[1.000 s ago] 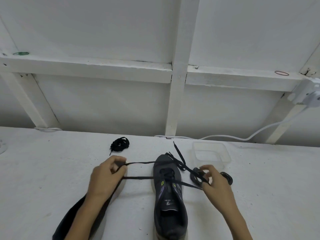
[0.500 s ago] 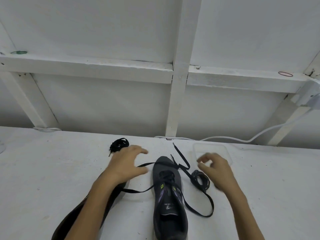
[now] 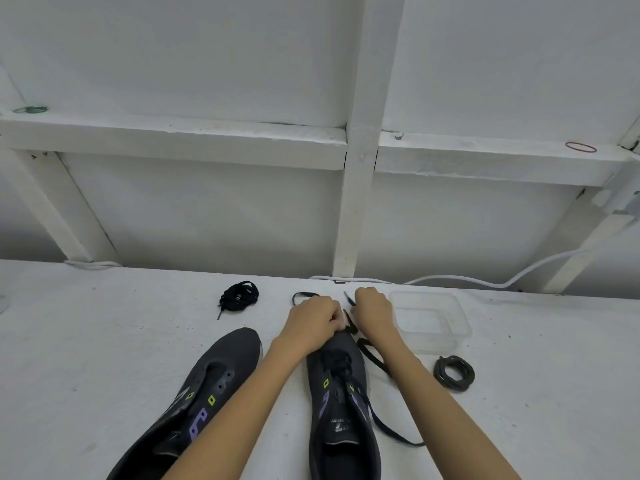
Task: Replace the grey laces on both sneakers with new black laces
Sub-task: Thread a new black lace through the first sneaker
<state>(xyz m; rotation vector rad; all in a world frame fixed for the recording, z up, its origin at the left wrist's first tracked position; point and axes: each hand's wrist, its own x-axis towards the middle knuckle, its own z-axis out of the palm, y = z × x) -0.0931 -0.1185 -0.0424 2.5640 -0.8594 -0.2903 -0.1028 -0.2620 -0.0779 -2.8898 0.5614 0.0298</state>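
Two hands meet at the toe end of the right-hand sneaker (image 3: 341,403), which lies on the white surface (image 3: 104,358) with its toe pointing away from the person. The left hand (image 3: 313,323) is curled into a loose fist, its fingers (image 3: 334,318) pinched on the black lace (image 3: 374,362) just past the toe. The right hand (image 3: 372,311) is curled as well, knuckles up, right beside the left fingers; its fingers are hidden under the hand, so I cannot tell what they grip, though a short lace end pokes out between the two hands. From the fingers the black lace runs back toward the person, criss-crossing the eyelets and trailing in a long loop on the surface along the shoe's right side.

Left of the left forearm lies the second sneaker (image 3: 201,393), angled, its eyelets bare. Beyond and to the left of the left fingers sits a bundled black lace (image 3: 239,296). Just to the right of the right fingers stands a clear plastic container (image 3: 433,320), and nearer the person from it lies a coiled grey lace (image 3: 453,372). A white cable (image 3: 467,280) runs along the back edge of the surface.
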